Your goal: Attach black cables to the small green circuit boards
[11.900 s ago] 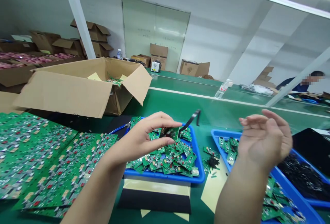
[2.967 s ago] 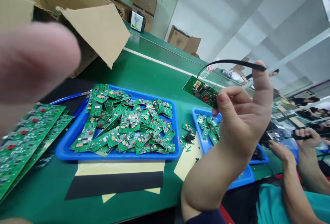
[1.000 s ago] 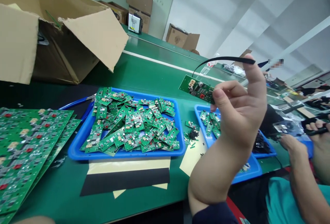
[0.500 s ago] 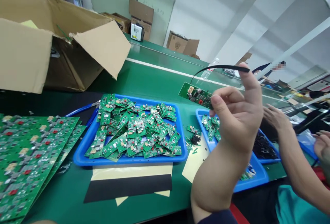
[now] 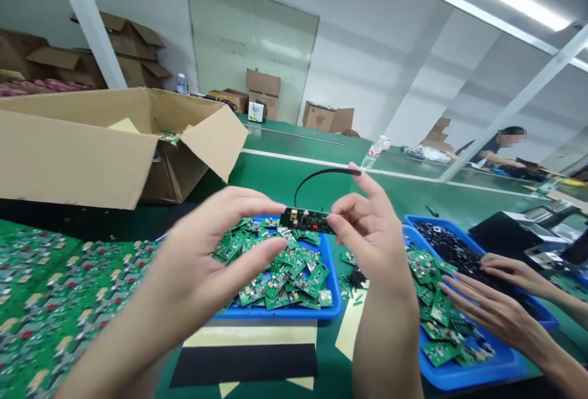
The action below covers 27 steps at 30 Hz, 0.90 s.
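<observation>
In the head view my right hand [image 5: 372,233] pinches the right end of a small green circuit board [image 5: 303,220] between thumb and fingers. A thin black strip [image 5: 316,172] arches above the board, its right end against my raised index fingertip. How its left end joins the board is hard to tell. My left hand [image 5: 202,258] is open, thumb and index finger apart, the index fingertip close to the board's left end. Below both hands lies a blue tray [image 5: 337,301] heaped with similar small boards [image 5: 285,270].
Large board panels [image 5: 55,301] lie at left, before an open cardboard box [image 5: 78,148]. A co-worker's hands [image 5: 500,313] reach over blue trays at right, holding boards [image 5: 436,307] and black parts [image 5: 450,246]. A bottle [image 5: 374,152] stands behind.
My left hand has come into view and up to the board. The view has tilted upward. The co-worker's hands are now over the right trays.
</observation>
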### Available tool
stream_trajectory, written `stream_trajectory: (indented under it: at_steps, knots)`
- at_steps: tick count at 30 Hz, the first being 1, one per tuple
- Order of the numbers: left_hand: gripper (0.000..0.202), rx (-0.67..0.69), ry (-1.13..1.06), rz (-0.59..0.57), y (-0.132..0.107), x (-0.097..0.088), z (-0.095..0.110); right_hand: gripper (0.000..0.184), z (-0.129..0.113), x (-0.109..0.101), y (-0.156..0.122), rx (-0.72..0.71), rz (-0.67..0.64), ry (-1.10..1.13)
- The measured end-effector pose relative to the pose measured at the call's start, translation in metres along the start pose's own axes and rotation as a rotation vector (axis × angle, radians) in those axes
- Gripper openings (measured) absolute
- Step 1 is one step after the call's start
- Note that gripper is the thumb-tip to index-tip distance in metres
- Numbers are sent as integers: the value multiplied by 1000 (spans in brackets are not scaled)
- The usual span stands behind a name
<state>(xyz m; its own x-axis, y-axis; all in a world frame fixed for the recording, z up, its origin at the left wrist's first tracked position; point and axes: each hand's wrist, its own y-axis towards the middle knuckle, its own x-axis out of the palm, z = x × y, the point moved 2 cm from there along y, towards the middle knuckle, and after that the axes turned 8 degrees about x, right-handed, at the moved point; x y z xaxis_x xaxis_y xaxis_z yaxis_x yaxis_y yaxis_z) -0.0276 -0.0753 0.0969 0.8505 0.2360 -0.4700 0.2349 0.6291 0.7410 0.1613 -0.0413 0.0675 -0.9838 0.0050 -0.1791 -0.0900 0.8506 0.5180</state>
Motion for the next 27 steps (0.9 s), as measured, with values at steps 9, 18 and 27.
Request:
stream_trajectory:
  at_steps: [9,18,27]
  knots:
    - [7,57,158,-235,-7,16,-16,68,-3,19,-4,-3,-83,166]
    - [6,14,225,-237,-12,22,-30,85,-1,28,-6,156,-110,286]
    - [43,-272,-245,-427,-4,28,-31,85,2,26,-3,136,-100,265]
